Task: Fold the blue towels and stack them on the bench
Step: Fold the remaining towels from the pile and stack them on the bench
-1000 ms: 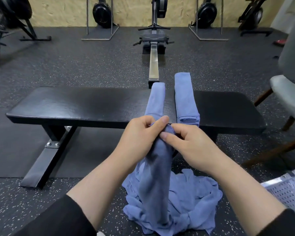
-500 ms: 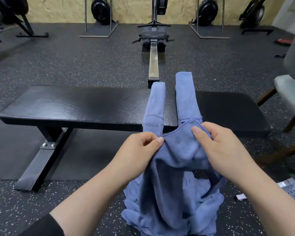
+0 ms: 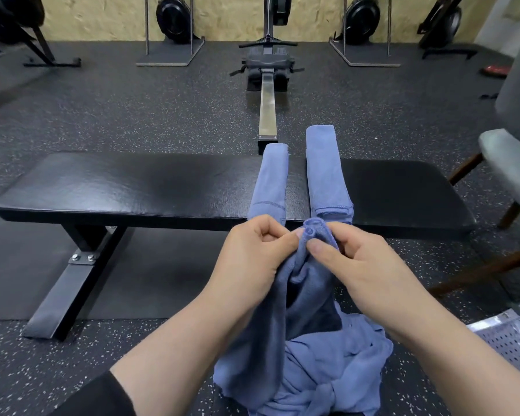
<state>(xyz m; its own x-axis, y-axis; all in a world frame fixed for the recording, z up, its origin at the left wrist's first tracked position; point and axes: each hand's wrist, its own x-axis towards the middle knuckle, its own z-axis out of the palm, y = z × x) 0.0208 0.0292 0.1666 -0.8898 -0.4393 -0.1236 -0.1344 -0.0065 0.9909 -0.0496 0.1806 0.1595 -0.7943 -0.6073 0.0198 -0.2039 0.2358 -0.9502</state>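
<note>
Both hands meet in front of the near edge of the black bench (image 3: 132, 187), holding up one blue towel (image 3: 300, 295) by its top edge. The left hand (image 3: 252, 256) has its fingers curled inward and pinches the cloth between thumb and forefinger. The right hand (image 3: 360, 265) pinches the same bunched edge just beside it, thumb pressed against the fabric and fingers curled behind. The two grips nearly touch, and the towel hangs down between the forearms in loose vertical folds.

Its lower part runs into a crumpled pile of blue towels (image 3: 327, 373) on the speckled floor (image 3: 72, 370), near the person.

On the bench, right of centre, two folded towels lie side by side as long strips running from near to far: the left folded towel (image 3: 272, 178) and the right folded towel (image 3: 326, 172), with a narrow gap between them. The right one reaches farther past the far edge.

A rowing machine (image 3: 267, 85) stands beyond the bench, and a grey chair (image 3: 511, 163) sits at the right.
</note>
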